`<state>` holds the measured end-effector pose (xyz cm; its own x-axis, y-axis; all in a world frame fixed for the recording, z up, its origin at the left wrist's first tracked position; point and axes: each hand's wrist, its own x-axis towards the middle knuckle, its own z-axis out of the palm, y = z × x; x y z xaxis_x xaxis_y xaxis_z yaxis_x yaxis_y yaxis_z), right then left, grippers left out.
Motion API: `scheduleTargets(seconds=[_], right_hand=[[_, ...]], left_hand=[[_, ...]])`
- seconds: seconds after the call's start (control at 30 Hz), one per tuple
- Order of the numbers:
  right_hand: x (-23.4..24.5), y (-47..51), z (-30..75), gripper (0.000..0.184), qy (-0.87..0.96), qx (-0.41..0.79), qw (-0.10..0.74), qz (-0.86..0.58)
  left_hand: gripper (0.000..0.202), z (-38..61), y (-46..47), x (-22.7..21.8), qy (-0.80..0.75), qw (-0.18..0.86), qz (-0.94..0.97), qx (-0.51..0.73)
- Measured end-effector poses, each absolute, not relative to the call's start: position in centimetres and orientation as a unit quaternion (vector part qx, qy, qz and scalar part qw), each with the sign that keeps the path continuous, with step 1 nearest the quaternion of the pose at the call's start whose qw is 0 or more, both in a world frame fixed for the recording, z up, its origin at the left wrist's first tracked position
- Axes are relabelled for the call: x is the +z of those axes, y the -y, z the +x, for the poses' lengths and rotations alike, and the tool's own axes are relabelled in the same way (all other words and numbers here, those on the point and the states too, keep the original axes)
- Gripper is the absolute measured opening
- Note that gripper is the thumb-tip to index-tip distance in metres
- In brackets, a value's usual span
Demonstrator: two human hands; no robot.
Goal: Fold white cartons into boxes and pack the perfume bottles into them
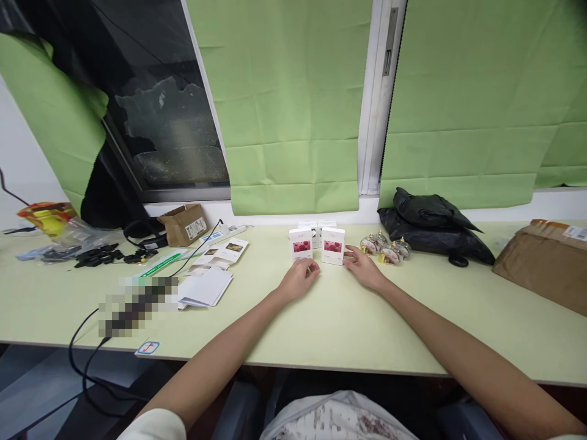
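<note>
Two small white boxes, each with a pink-red picture on its front, stand upright side by side at the middle of the table: the left box (301, 243) and the right box (332, 245). My left hand (299, 280) rests low in front of the left box and covers its bottom edge. Its fingers are loosely bent, with nothing visible in them. At the right side of the right box is my right hand (362, 267), fingers apart, its fingertips at the box's edge. More white boxes (316, 236) stand behind these two, mostly hidden.
Several clear-wrapped round ornaments (389, 250) lie right of my right hand. Black plastic bags (431, 229) and a large cardboard box (545, 263) are farther right. On the left are white cards (207, 287), an open small carton (184, 226), black parts (98, 255) and a cable (73, 342).
</note>
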<state>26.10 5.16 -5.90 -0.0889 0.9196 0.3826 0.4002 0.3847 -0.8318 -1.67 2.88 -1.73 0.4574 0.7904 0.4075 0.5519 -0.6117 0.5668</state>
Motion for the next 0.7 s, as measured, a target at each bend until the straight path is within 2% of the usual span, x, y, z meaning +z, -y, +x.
scheduleTargets(seconds=[0.33, 0.7], right_hand=[[-5.94, -4.86, 25.85, 0.056, 0.69, 0.295, 0.48, -0.454], [-5.64, -4.51, 25.58, 0.048, 0.692, 0.288, 0.482, -0.454]], left_hand=[[0.023, -2.01, -2.86, -1.76, -0.378, 0.172, 0.856, 0.308], [0.022, -2.49, -2.83, -1.66, -0.354, 0.153, 0.884, 0.266]])
